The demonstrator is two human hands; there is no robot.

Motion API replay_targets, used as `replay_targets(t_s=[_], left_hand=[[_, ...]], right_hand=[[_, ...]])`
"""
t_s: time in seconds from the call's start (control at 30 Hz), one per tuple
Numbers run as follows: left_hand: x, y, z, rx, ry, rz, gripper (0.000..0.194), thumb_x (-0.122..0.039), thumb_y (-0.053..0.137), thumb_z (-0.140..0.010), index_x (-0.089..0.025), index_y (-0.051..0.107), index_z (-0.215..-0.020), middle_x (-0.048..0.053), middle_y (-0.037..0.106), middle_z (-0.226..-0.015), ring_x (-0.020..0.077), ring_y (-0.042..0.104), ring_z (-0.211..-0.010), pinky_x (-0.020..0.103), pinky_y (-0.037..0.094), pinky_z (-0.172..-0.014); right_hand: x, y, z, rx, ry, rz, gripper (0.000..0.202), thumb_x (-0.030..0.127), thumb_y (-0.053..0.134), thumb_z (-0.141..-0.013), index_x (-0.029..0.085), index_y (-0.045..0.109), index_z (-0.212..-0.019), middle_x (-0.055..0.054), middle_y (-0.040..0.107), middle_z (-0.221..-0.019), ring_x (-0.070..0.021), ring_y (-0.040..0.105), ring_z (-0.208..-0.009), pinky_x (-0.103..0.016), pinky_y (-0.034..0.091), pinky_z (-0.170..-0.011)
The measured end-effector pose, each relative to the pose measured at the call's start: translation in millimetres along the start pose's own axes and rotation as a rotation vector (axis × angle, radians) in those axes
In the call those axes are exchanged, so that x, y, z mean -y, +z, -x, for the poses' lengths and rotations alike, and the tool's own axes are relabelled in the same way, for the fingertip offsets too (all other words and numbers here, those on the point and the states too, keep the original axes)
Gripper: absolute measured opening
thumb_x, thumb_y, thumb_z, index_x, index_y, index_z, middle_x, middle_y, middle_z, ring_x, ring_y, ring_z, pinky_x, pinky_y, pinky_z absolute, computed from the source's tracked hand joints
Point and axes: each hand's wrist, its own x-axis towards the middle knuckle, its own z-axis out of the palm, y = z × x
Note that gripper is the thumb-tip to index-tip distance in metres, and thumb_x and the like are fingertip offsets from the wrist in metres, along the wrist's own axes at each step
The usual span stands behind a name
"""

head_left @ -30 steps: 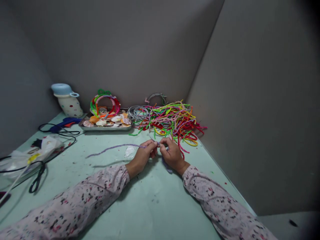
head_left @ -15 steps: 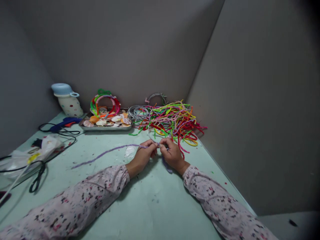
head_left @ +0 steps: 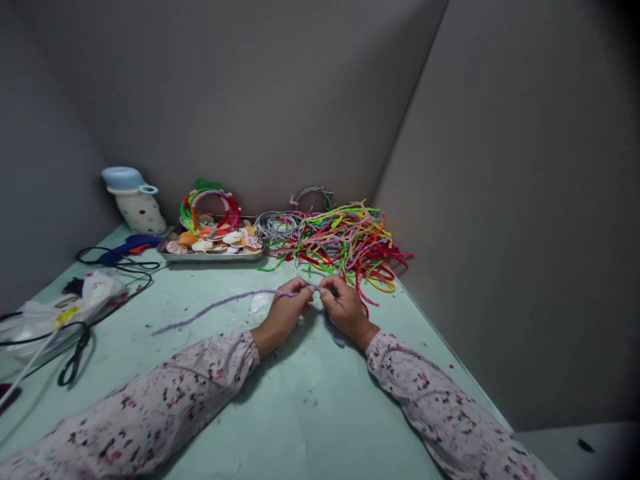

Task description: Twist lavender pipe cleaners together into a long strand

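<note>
– Over the green table, hands?
– Left hand and right hand almost meeting, both pinching purple strand.
– Strand where?
– Between fingertips, long end out past left hand.

Plain grey back wall behind tabletop, bluish-grey left wall closing in, broad grey right wall opposite. Thin dark seam slants down where back and right walls meet. Tabletop pale mint green, smudged, specked, right edge running along wall. Light dim, soft, dull sheen high on back wall. Pale strip low at right; can't tell from here if floor.
</note>
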Motion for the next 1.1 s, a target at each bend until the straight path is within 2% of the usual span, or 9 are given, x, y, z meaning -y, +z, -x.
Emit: replay_targets(t_s=[0.27, 1.1], left_hand=[[5.5, -1.6, -1.8, 0.001, -0.012, 0.003, 0.027, -0.041, 0.059, -0.075, -0.016, 0.054, -0.065, -0.003, 0.051, -0.056, 0.0084, 0.042, -0.048, 0.021, 0.030, -0.046], [7.7, -2.3, -1.6, 0.001, -0.007, -0.028, 0.019, -0.034, 0.058, -0.075, -0.016, 0.055, -0.070, -0.004, 0.049, -0.055, 0.0089, 0.043, -0.048, 0.021, 0.031, -0.046]], right_hand=[[-3.1, 1.1, 2.1, 0.022, 0.083, -0.072, 0.008, 0.025, 0.049, -0.085, 0.020, 0.055, -0.086, 0.002, 0.058, -0.071, -0.0136, 0.053, -0.063, -0.024, 0.040, -0.058], [-7.6, 2.9, 2.6, 0.075, 0.161, -0.234, 0.012, 0.031, 0.049, -0.087, 0.020, 0.054, -0.086, 0.004, 0.054, -0.066, -0.0117, 0.052, -0.055, -0.023, 0.041, -0.053]])
